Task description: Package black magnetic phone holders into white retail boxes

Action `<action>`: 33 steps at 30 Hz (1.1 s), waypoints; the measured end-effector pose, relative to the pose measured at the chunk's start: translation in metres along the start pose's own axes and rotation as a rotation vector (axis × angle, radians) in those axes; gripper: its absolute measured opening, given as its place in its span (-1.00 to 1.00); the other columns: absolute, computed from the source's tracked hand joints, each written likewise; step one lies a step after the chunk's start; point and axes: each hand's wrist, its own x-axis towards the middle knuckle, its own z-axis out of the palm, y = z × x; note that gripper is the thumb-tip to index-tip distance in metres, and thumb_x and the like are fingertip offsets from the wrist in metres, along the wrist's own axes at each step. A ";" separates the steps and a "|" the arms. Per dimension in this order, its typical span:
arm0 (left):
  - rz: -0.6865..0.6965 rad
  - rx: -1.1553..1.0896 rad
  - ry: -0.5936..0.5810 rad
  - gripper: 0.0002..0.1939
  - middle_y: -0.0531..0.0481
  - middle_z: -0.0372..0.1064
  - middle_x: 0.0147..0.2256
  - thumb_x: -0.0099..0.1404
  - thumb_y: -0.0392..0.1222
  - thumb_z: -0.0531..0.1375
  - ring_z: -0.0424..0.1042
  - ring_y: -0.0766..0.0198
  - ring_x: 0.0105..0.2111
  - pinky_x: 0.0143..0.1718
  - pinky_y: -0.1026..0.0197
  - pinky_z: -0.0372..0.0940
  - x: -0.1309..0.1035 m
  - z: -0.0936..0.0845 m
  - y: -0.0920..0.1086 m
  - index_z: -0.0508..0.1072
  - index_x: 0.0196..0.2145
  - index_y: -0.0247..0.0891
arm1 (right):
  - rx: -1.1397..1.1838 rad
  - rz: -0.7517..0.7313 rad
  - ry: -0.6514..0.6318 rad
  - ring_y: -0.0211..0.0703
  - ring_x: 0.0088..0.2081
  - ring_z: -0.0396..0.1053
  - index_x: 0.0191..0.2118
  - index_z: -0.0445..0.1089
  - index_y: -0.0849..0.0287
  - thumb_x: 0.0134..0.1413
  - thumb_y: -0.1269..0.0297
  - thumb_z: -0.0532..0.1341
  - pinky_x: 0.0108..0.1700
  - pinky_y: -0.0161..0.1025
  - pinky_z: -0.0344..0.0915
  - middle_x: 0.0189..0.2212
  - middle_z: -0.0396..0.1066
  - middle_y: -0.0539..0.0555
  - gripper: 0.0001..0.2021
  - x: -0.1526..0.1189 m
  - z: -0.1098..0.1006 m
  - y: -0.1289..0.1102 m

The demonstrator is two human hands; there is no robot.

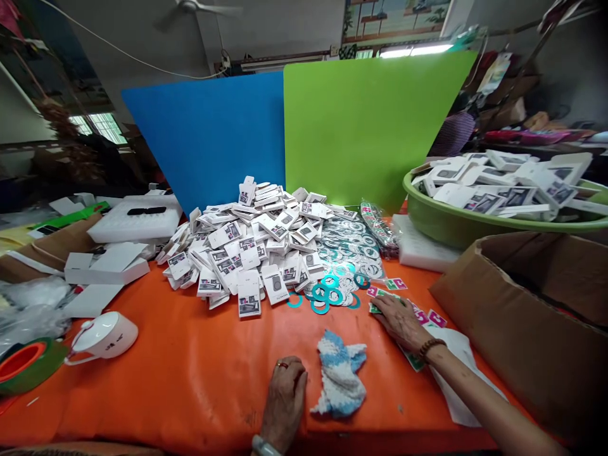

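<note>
My left hand rests on the orange table, its fingers curled in and nothing visible in them. To its right lies a crumpled blue-and-white cloth. My right hand, with a beaded bracelet, is laid with fingers stretched over small pink and green printed cards, covering part of them. A white sheet sits beneath that forearm. Beyond it are loose teal rings, next to a heap of white rings in clear plastic. A large pile of small white printed boxes spreads across the middle.
A green tub full of white boxes stands at right, behind an open cardboard carton. Blue and green panels rise at the back. On the left are a white lidded cup, tape rolls and white foam.
</note>
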 end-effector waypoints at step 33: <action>0.007 0.030 -0.007 -0.78 -0.10 0.37 -0.29 0.28 -0.36 -0.04 0.34 0.20 -0.25 -0.20 0.12 0.28 0.001 -0.001 0.002 0.37 -0.38 -0.24 | 0.231 0.017 0.240 0.05 0.13 0.16 0.06 0.28 0.16 0.19 0.14 0.02 0.09 0.04 0.19 0.08 0.27 0.19 -0.62 -0.021 0.055 -0.113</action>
